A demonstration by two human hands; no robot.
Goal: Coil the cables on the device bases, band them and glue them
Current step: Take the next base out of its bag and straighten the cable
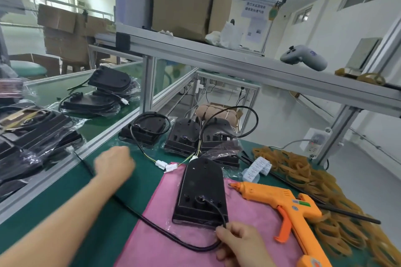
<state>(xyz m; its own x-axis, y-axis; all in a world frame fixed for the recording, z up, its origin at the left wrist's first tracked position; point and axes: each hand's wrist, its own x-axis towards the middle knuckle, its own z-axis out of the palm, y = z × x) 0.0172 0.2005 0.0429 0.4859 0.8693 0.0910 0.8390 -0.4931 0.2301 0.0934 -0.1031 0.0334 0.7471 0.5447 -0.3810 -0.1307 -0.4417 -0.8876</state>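
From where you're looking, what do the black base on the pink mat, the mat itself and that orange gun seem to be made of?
The black base looks like moulded hard plastic, matte, with screw holes and a faint sheen. The pink mat seems a soft cloth or foam sheet; it lies flat and dull, so I can't say which. The orange glue gun looks like smooth, slightly glossy plastic with a metal-looking tip.

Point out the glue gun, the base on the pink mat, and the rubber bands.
glue gun (280,198): head view, orange body.
base (200,191): head view, black top face.
rubber bands (303,171): head view, pile's middle.

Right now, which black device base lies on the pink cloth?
The device base nearest the person, beside the orange glue gun; the other bases sit farther back on the green mat.
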